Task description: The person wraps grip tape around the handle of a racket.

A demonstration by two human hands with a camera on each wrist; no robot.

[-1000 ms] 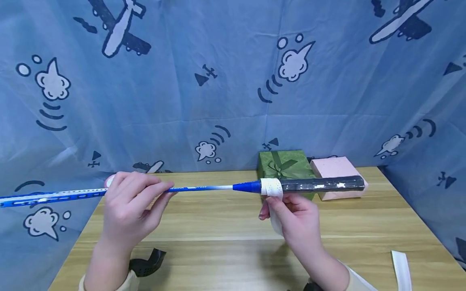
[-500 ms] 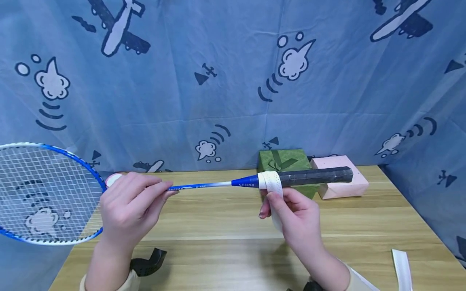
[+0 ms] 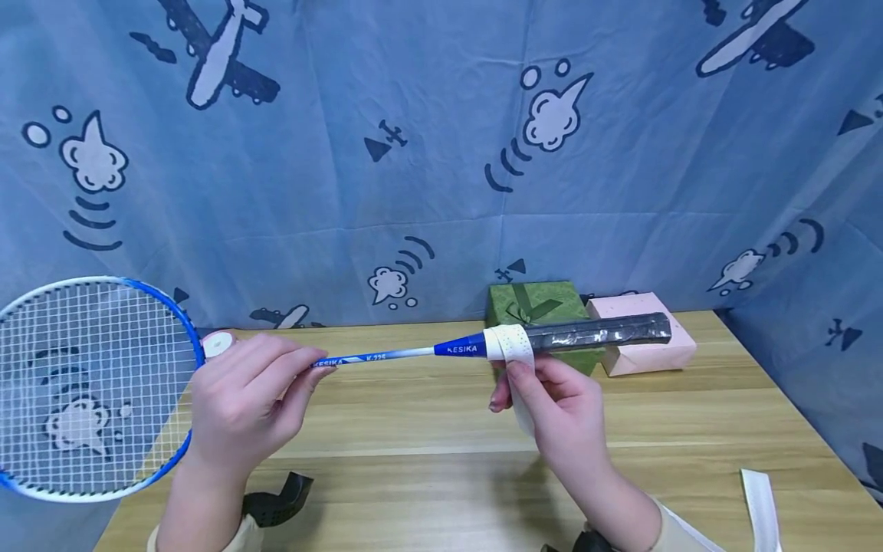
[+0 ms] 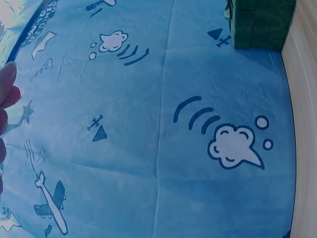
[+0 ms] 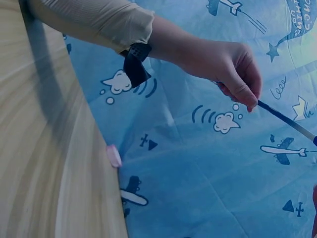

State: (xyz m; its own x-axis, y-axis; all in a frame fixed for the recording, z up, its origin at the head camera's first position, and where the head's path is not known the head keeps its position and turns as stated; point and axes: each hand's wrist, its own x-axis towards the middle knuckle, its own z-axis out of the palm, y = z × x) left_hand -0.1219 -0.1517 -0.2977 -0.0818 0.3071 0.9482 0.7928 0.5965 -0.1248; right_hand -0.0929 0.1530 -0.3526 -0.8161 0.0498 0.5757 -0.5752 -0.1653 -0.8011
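Note:
A blue and white badminton racket point(image 3: 386, 355) hangs level above the wooden table point(image 3: 428, 429), its strung head point(image 3: 90, 383) at the far left. My left hand point(image 3: 319, 369) pinches the thin shaft; the right wrist view shows that hand point(image 5: 237, 74) on the shaft point(image 5: 287, 121) too. White grip tape point(image 3: 509, 343) circles the top of the black handle point(image 3: 600, 331), beside the blue cone. My right hand point(image 3: 513, 381) sits just under the handle and holds the loose tail of this tape, which runs down behind the fingers. Fingertips point(image 4: 7, 89) show at the left wrist view's edge.
A green gift box point(image 3: 541, 300) and a pink box point(image 3: 648, 351) stand at the table's back, behind the handle. A loose white strip point(image 3: 759, 502) lies at the front right. A small pale roll point(image 3: 219, 343) sits at the back left. Blue patterned cloth point(image 3: 414, 153) walls the space.
The racket has turned about its shaft: its head went from edge-on to facing me. The handle dropped slightly. Both hands kept their places.

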